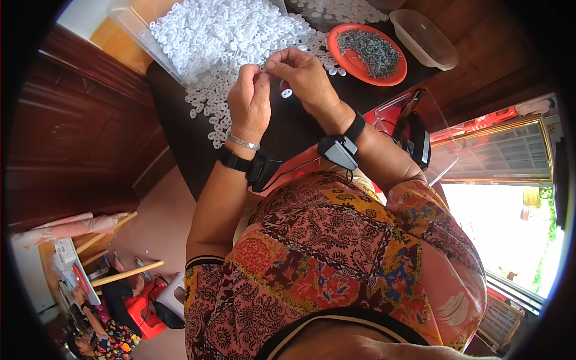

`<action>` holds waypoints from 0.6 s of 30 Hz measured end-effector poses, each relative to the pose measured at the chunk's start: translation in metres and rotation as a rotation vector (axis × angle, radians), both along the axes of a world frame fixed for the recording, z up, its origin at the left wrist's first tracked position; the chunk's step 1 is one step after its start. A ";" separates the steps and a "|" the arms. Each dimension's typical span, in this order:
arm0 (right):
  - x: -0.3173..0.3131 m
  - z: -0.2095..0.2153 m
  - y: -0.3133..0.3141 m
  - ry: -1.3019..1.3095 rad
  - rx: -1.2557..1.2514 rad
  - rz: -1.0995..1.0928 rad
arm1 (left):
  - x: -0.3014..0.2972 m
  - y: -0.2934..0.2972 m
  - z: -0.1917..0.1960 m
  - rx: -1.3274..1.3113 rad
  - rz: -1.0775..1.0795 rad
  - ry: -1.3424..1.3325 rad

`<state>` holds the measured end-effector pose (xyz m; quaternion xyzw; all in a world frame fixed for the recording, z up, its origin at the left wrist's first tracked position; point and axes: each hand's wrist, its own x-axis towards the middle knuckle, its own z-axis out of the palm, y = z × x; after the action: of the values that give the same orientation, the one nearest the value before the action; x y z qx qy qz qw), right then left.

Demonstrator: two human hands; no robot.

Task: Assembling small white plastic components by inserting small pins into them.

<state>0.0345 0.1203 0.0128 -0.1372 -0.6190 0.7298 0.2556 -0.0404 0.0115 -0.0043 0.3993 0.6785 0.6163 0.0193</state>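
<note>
My left hand [251, 107] and my right hand [305, 78] meet above the dark table, thumbs and fingertips pinched together. Whatever they grip between them is small and mostly covered by the fingers. Just below the curled fingers of my right hand shows one white oval piece with two holes [286, 93]; whether it is held there or lies on the table, I cannot tell. Behind my hands rises a big heap of the same white two-holed pieces [225, 36], spilling out of a clear plastic bin [135, 30]. Strays lie beside my left wrist.
An orange-red plate [334, 55] of small grey metal pins or screws [375, 54] stands at the far right, beside a clear oval tub [423, 39]. Right of my forearm is a clear container [441, 111] with a dark device [414, 135]. Another person [114, 336] sits at lower left.
</note>
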 end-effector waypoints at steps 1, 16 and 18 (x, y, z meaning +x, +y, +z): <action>0.000 -0.004 0.000 -0.011 0.006 -0.006 | -0.001 0.000 -0.001 -0.010 0.032 0.100; 0.025 -0.001 0.009 -0.103 0.171 0.014 | -0.004 0.001 -0.002 -0.057 -0.247 -0.185; 0.031 0.001 0.019 -0.054 0.454 0.078 | -0.002 -0.001 0.003 -0.087 -0.308 -0.296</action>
<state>0.0657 0.1390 0.0134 -0.0716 -0.7787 0.5774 0.2346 -0.0419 0.0107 -0.0017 0.4021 0.6251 0.6283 0.2298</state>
